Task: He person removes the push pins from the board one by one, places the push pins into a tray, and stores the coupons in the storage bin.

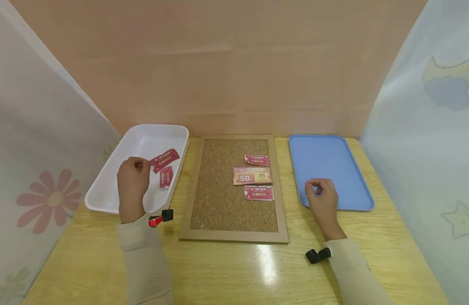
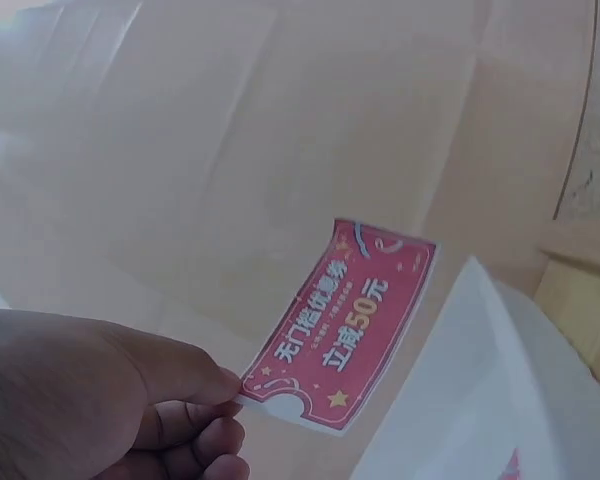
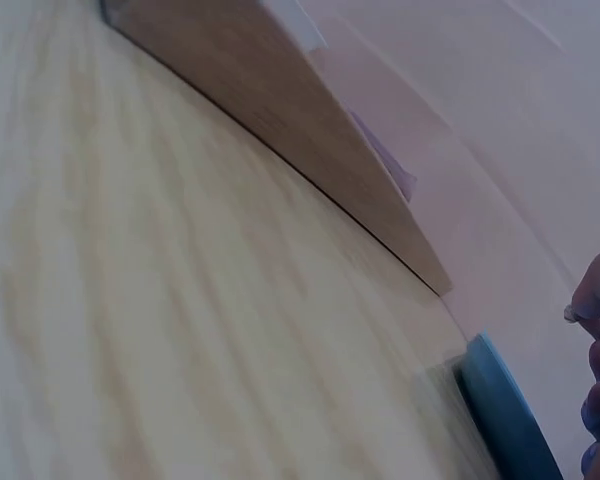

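Observation:
Over the white tray (image 1: 101, 199), my left hand (image 1: 134, 178) pinches one end of a red coupon (image 2: 345, 325) between thumb and fingers. The coupon is lifted and slants up to the right. A second red coupon (image 1: 166, 177) lies in the tray beside that hand. My right hand (image 1: 323, 199) is at the near left edge of the blue tray (image 1: 330, 161). Its thumb and forefinger meet on a small pale, pin-like thing (image 3: 571, 314), mostly hidden by the fingertips.
Between the trays lies a wood-framed cork board (image 1: 219, 186). Along its right side sit a small red coupon (image 1: 257, 160), a larger pink-and-yellow coupon (image 1: 252, 176) and another red coupon (image 1: 259, 193). A beige backdrop (image 1: 234, 63) rises behind the wooden table (image 1: 219, 271), with printed cloths at both sides.

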{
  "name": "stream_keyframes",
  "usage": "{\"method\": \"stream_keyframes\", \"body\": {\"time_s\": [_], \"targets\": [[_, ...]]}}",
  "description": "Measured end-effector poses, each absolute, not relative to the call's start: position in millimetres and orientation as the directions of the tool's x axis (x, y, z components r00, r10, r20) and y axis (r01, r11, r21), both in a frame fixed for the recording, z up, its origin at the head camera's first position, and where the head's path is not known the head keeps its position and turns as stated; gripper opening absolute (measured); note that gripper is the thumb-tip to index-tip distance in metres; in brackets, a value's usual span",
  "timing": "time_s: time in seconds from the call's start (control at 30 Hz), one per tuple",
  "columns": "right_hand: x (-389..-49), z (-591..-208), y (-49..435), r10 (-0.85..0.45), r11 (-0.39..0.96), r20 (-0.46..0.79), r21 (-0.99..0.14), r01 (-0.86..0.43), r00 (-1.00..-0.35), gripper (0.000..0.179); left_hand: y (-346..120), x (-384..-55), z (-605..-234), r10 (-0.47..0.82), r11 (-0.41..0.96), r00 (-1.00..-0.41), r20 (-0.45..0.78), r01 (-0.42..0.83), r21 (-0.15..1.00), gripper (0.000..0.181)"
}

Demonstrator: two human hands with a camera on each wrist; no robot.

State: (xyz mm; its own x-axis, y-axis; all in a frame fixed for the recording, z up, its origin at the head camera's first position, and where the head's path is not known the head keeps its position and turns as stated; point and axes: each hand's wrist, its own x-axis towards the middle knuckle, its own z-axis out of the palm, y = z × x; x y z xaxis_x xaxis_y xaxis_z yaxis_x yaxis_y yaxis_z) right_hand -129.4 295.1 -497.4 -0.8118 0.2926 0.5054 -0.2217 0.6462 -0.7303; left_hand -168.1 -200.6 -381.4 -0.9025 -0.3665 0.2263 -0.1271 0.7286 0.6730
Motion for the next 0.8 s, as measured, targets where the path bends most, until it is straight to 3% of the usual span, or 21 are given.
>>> {"method": "stream_keyframes", "body": {"time_s": [0.23, 0.57, 0.8], "targets": [[-128.9, -497.4, 301.1, 0.336, 0.651, 0.446, -0.746, -0.137, -0.83, 0.007, -212.0, -169.0, -389.7, -0.404, 0.726, -0.899, 0.169, -0.203, 0.657, 0.033], [-129.0, -499.0, 302.8, 0.329, 0.653, 0.428, -0.747, -0.124, -0.842, 0.008, -214.1, -172.2, -394.3, -0.411, 0.737, -0.91, 0.059, -0.293, 0.609, 0.035], [-130.2, -497.9, 301.0, 0.327, 0.658, 0.413, -0.745, -0.109, -0.85, 0.01, -220.1, -173.8, -401.6, -0.408, 0.759, -0.91, 0.072, -0.294, 0.581, 0.032]]}}
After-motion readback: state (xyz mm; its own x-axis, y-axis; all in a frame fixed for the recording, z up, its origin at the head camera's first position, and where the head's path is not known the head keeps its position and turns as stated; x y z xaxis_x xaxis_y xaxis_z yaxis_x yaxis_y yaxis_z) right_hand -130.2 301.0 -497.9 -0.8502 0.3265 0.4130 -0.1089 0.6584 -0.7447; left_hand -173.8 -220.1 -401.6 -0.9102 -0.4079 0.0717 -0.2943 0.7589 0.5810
